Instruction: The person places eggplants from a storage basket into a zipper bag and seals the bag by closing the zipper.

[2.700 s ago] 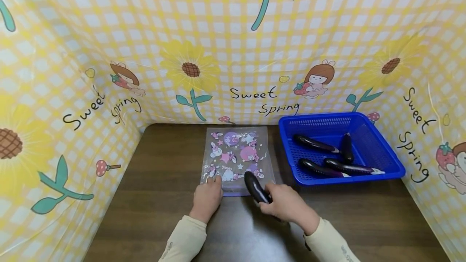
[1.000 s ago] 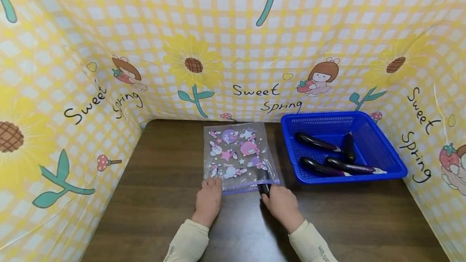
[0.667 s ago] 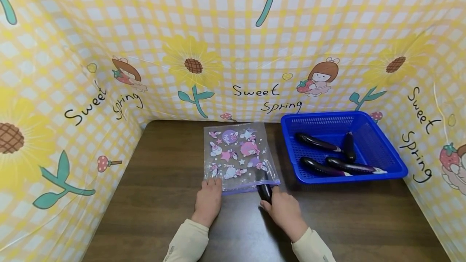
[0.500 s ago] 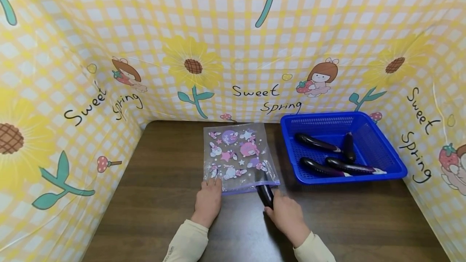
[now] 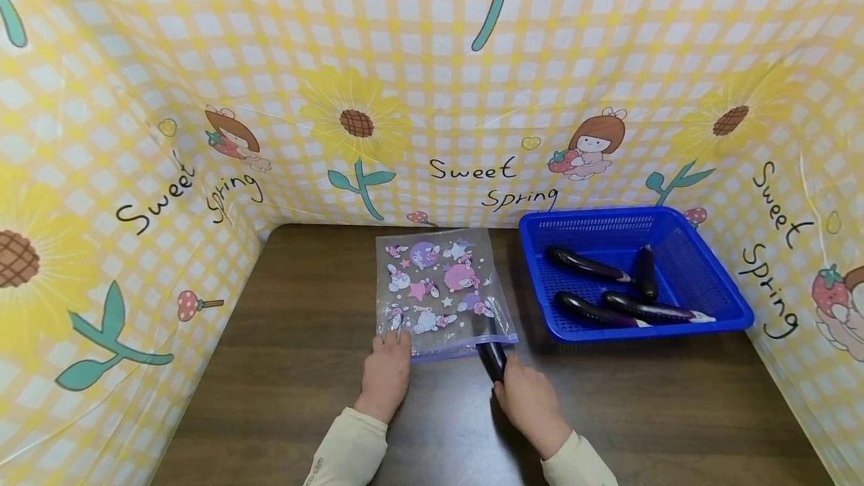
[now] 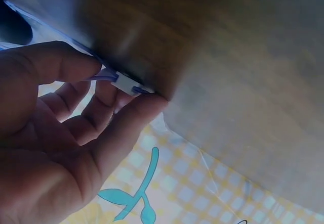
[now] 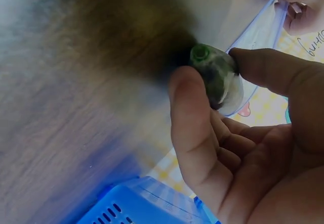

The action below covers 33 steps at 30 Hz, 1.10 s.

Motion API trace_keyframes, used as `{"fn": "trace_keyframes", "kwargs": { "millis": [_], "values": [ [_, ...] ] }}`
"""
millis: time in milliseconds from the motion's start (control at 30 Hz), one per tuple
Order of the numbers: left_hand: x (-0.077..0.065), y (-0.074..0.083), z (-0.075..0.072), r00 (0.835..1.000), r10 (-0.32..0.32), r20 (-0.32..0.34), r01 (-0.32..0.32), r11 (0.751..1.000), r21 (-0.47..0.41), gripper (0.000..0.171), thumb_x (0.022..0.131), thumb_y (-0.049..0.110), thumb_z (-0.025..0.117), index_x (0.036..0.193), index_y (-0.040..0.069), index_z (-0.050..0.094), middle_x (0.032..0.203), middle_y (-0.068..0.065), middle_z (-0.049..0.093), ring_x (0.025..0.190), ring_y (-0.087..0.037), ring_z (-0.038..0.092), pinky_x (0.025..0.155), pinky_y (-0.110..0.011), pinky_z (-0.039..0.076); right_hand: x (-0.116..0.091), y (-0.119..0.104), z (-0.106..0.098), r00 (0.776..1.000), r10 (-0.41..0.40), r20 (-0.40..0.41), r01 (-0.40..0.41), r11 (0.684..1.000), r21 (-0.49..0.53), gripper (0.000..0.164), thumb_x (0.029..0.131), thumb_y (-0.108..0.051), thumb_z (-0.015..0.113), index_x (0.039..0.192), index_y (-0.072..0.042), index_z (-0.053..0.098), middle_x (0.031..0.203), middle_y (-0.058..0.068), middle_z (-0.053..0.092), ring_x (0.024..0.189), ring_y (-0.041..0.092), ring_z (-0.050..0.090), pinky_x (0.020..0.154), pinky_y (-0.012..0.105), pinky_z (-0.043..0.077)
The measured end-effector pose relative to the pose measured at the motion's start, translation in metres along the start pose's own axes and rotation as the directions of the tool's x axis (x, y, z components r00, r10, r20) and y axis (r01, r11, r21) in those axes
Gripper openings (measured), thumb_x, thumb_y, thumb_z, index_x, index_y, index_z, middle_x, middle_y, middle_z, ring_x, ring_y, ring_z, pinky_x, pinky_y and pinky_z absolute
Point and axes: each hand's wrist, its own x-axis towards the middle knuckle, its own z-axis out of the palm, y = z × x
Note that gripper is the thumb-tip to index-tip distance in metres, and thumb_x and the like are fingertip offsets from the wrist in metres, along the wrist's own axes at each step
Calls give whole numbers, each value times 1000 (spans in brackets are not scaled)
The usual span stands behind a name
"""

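Yellow gingham cloth [image 5: 405,36] walls everything from about eight o'clock over the top to four, and below it spreads the wood-grain counter [image 5: 304,306]. At the bag's three o'clock sits a blue plastic basket [image 5: 560,337], four eggplants [image 5: 586,265] lying in it, likely parked there for an easy reach. Dead centre, the clear printed zip bag [image 5: 462,276] lies flat, mouth toward six o'clock. Now the hands! The left hand [image 5: 387,373], at the bag's seven o'clock, pinches the purple zip strip [image 5: 442,355] by its white slider [image 6: 124,84], presumably so the bag can't skid. The right hand [image 5: 530,400], at five, grips the stalk end of the held eggplant [image 5: 492,361] between thumb and fingers, leaving the other end free; that end lies under the bag's top layer, the strip arching over it. And the writing: "Sweet Spring" lettering [image 5: 472,169] at twelve o'clock, again around nine and three; tiny words on the bag's purple circle [image 5: 424,255] can't be read.
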Motion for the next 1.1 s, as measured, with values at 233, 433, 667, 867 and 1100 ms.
{"fn": "trace_keyframes", "kwargs": {
  "millis": [233,433,667,867,1100],
  "values": [
    [-3,7,-3,997,-29,73,29,1000,3,12,82,-9,60,91,-2,59,79,-19,53,69,-34,52,37,-39,46,13,-2,4,999,41,13,-42,999,26,30,81,-16,80,83,2,56,68,16,60,58,37,63,49,50,50],
    [-7,11,0,997,-28,76,29,1000,-12,11,83,-8,59,91,-1,59,78,-20,54,68,-34,51,38,-39,46,20,1,9,999,46,-22,-47,999,-13,31,83,-21,78,72,0,58,67,17,62,58,39,63,49,51,50],
    [-10,9,1,996,-42,74,44,999,-29,10,84,-9,54,90,-2,58,78,-21,53,69,-35,50,39,-41,46,27,5,19,999,41,-21,-43,997,-58,42,92,-35,71,71,1,64,70,20,65,64,41,65,51,52,50],
    [-8,8,-1,997,-39,60,40,999,-15,10,84,-8,56,90,-2,59,79,-21,55,68,-35,51,38,-41,46,25,3,18,998,61,-3,-61,997,-36,48,88,-44,74,70,-2,59,69,17,64,61,38,64,49,50,49],
    [-1,7,0,1000,-27,17,27,1000,-4,9,83,-8,56,89,-2,59,78,-21,55,67,-35,51,38,-41,46,19,1,9,999,39,19,-38,998,-49,33,82,-28,80,73,-5,57,69,15,63,62,37,64,52,50,50]
  ]
}}
